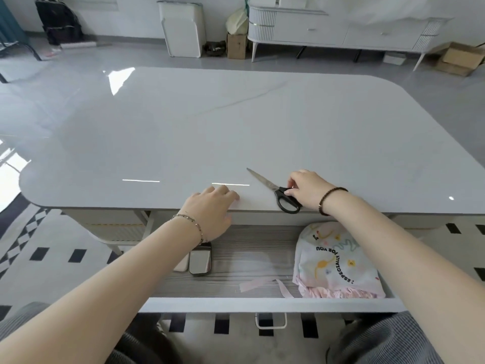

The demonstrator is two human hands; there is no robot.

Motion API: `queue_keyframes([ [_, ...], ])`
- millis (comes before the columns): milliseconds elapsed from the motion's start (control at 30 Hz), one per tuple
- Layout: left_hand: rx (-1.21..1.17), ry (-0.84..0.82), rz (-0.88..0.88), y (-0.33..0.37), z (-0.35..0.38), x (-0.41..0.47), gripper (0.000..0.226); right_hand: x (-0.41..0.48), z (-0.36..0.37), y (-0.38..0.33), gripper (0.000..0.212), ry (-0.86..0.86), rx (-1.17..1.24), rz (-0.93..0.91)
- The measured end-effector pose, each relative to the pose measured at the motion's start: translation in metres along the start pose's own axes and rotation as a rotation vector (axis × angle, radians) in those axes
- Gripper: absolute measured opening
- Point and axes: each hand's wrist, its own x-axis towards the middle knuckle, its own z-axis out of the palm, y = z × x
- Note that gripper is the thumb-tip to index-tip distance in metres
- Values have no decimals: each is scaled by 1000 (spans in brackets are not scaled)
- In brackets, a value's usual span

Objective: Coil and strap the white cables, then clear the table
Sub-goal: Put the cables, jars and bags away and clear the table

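Black-handled scissors [273,189] lie shut on the glossy white table [236,127] near its front edge, blades pointing up-left. My right hand [307,187] holds the black handles, thumb and fingers curled on the upper loop. My left hand [212,208] rests on the table's front edge, fingers loosely bent on the top, holding nothing. No white cable shows anywhere in view.
Below the table edge a drawer [262,303] stands pulled out. Inside lie a printed drawstring pouch [336,261], pink strips [262,283] and two small silver and white devices [199,261]. Beyond the table are a white bin [183,27] and a sideboard [341,30].
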Motion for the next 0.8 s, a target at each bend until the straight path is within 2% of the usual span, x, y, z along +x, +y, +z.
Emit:
queue_keyframes([
  [167,-30,-69,-15,-4,-4,-11,48,0,-5,-9,23,-110,17,135],
  [333,-41,-151,-13,-6,-9,-17,49,2,-9,-5,17,-169,353,322],
  [400,-55,-180,-13,-10,-11,-20,48,-4,-10,-4,22,-191,466,338],
  [500,-73,-203,-27,-16,-14,-22,45,-21,-9,-6,21,-368,575,287],
  [633,-57,-215,-41,-25,-14,-25,47,-56,-8,-19,13,-632,425,135],
  [733,-6,-196,-38,-22,-15,-29,44,-71,6,-20,5,-704,296,78],
  [800,-20,-154,-7,-13,-17,-34,41,-73,23,-16,8,-752,179,82],
])
